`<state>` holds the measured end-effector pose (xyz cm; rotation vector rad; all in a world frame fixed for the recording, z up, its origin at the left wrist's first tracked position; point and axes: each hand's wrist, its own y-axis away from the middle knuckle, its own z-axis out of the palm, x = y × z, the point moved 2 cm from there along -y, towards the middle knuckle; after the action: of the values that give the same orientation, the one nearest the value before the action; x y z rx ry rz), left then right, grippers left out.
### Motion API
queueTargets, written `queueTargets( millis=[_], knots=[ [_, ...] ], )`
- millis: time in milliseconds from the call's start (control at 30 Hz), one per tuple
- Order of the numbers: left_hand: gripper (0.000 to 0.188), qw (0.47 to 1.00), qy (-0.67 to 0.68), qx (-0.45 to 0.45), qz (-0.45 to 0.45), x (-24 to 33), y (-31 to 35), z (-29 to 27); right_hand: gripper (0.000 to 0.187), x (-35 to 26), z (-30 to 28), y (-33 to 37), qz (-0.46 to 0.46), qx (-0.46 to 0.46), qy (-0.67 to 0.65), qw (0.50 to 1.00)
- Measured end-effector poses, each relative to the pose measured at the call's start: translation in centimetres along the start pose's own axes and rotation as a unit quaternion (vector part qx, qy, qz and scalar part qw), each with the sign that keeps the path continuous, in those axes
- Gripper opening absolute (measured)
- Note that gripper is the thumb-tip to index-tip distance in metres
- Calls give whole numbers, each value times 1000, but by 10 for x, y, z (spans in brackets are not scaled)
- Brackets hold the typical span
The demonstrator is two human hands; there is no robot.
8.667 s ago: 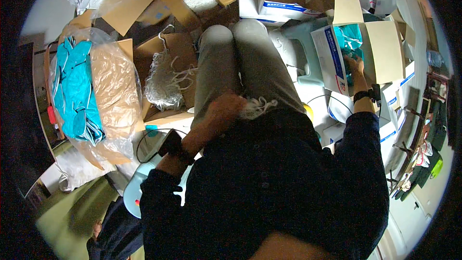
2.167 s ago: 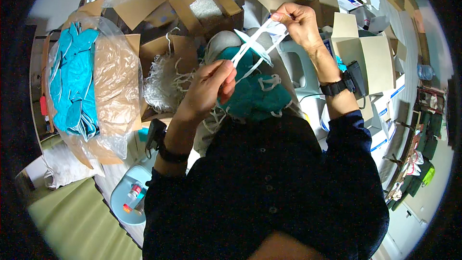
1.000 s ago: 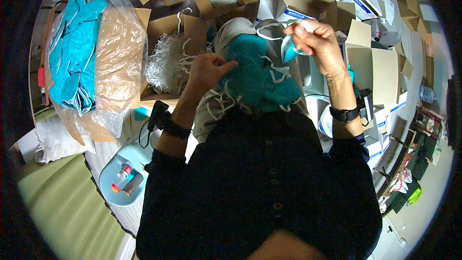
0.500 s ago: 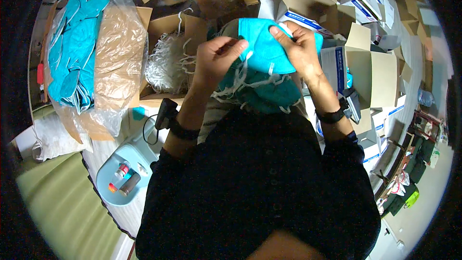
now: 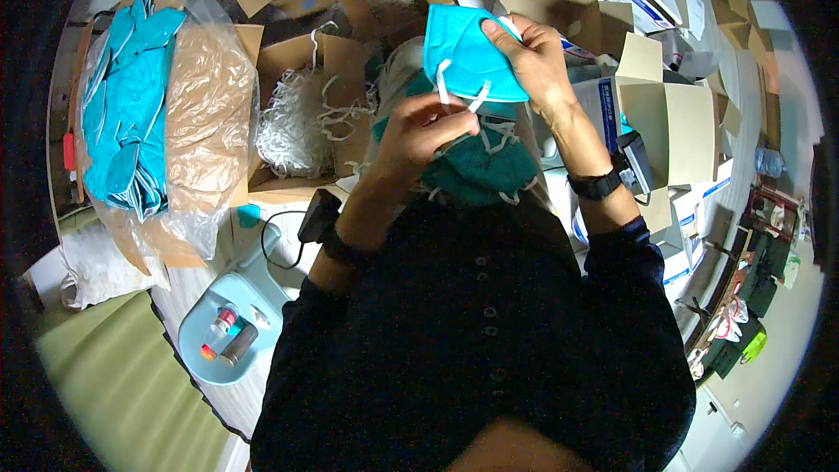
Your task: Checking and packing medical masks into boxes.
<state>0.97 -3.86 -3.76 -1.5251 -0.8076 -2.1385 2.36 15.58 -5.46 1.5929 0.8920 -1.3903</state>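
A teal face mask (image 5: 468, 48) with white straps is held up in front of me, above my lap. My right hand (image 5: 537, 61) grips its right side, thumb pressed on the front face. Below the mask, my left hand (image 5: 428, 133) has its thumb and fingers closed around the white ear loop (image 5: 477, 99) that hangs from the lower edge. More teal masks (image 5: 485, 166) with white loops lie in a pile on my lap, partly hidden by my left hand.
On the left, a plastic-lined carton (image 5: 210, 114) holds stacked teal masks (image 5: 131, 114). Beside it, a cardboard box (image 5: 350, 79) contains tangled white straps (image 5: 293, 135). A light-blue stool (image 5: 262, 275) carries bottles. Open cartons (image 5: 690, 131) crowd the right.
The mask has risen slightly and tilted in my right hand. My left hand has left the mask's left edge and moved down to the hanging loop.
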Motion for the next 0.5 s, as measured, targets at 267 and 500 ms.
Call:
queueTargets(
  millis=[267, 500],
  knots=[
    [20, 985, -59, 14, 162, 27, 41, -35, 20, 23, -35, -16, -41, -1, 74, 996],
    [33, 999, -36, 34, 20, 22, 9, -31, 21, 43, -37, -18, -11, 58, 142, 988]
  ],
)
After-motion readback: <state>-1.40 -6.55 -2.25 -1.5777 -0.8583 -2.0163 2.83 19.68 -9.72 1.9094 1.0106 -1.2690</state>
